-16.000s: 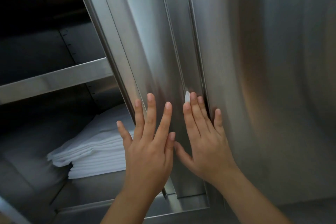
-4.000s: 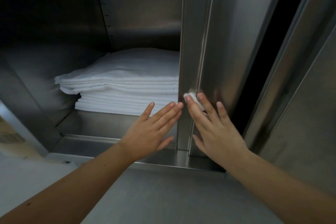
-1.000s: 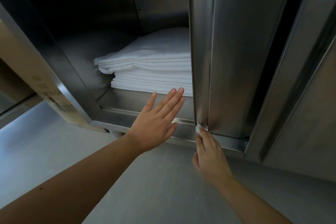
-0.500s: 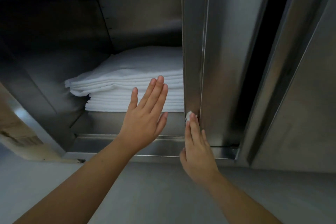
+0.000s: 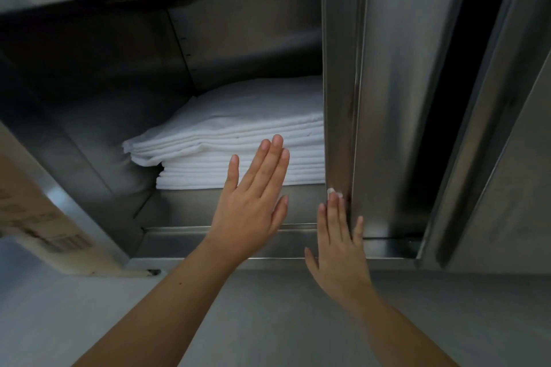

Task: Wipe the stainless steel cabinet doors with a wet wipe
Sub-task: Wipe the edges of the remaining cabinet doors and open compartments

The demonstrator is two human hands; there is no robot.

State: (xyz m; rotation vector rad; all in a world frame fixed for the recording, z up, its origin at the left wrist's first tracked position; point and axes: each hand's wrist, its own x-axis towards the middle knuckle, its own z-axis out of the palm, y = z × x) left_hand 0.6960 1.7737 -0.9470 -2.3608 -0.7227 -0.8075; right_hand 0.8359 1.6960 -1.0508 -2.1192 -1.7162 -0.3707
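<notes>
A stainless steel sliding cabinet door [image 5: 396,92] stands at centre right, its narrow left edge strip [image 5: 338,98] facing me. My right hand [image 5: 340,244] lies flat against the lower part of that strip, fingers pointing up. It presses a small white wet wipe [image 5: 333,192] onto the steel; only the wipe's tip shows above the fingertips. My left hand [image 5: 253,202] hovers flat and open in front of the open compartment, left of the door edge, holding nothing.
Inside the open compartment lies a stack of folded white cloths [image 5: 238,146] on the steel shelf. A second door panel [image 5: 521,158] stands at the far right behind a dark gap. A cardboard box [image 5: 35,217] leans at the lower left. A steel countertop [image 5: 268,322] lies below.
My right hand with the wipe has slid up the door's edge from its bottom corner. My left hand has lifted a little in front of the cloth stack.
</notes>
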